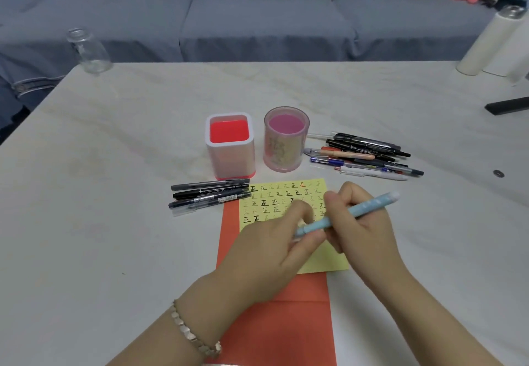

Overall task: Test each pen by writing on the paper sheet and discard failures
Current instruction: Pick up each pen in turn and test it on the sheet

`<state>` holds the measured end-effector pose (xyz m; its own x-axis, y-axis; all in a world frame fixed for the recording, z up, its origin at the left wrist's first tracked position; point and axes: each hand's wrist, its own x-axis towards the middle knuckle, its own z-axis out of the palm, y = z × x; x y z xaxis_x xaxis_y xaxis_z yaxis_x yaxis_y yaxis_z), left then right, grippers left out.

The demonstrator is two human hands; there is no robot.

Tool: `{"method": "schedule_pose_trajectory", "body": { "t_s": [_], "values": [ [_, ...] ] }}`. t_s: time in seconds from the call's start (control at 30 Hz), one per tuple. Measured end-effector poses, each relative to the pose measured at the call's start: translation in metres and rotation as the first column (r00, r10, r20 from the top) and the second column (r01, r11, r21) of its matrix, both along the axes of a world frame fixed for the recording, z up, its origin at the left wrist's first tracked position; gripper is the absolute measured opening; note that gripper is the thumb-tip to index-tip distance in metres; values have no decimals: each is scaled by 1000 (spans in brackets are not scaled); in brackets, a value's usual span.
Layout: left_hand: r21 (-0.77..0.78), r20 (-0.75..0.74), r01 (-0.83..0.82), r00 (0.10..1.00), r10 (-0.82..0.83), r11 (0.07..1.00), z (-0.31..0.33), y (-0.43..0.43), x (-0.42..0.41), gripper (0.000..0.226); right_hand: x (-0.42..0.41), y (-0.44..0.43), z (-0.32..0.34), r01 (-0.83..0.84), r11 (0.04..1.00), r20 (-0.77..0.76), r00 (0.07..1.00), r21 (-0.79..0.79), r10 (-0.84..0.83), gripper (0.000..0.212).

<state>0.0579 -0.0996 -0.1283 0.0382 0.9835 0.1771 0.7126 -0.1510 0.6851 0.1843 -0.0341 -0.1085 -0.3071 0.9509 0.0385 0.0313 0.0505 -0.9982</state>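
A light blue pen (363,211) is held over the yellow paper sheet (274,196), which is covered with rows of written marks. My right hand (360,231) grips the pen's barrel. My left hand (274,248) pinches the pen's lower end, where the cap sits. The yellow sheet lies on an orange sheet (286,317). A pile of several pens (363,155) lies to the right of the holders. Three dark pens (209,195) lie in a row left of the paper.
A white square holder with a red inside (230,148) and a round pink holder (286,139) stand behind the paper. A glass jar (87,51) is at the table's far left, a white bottle (486,42) at the far right. A grey sofa lies beyond.
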Motion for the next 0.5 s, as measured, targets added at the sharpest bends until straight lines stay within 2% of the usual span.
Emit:
{"method": "schedule_pose_trajectory", "body": {
  "t_s": [0.1,0.13,0.2,0.27,0.33,0.43,0.5],
  "values": [
    [-103,40,-225,972,230,969,-14,-1,-17,10,11,8,-4,136,990,-30,990,-31,-137,34],
    [-112,13,-300,953,303,947,-23,-1,-25,7,16,10,-8,154,987,-9,988,-38,-154,30],
    [-62,-143,-384,917,372,921,-47,-1,-40,4,22,12,-15,156,985,30,988,-69,-154,26],
    [24,-328,-397,864,383,917,-70,-1,-49,9,26,11,-22,144,982,29,990,-121,-141,29],
    [106,-416,-402,813,407,910,-85,-1,-52,5,28,11,-26,132,974,15,991,-185,-132,33],
    [160,-477,-404,767,429,901,-93,2,-49,16,30,11,-31,121,962,16,993,-243,-120,36],
    [190,-458,-337,801,387,922,-87,4,-39,26,31,11,-34,127,962,21,992,-242,-126,36]
  ]
}}
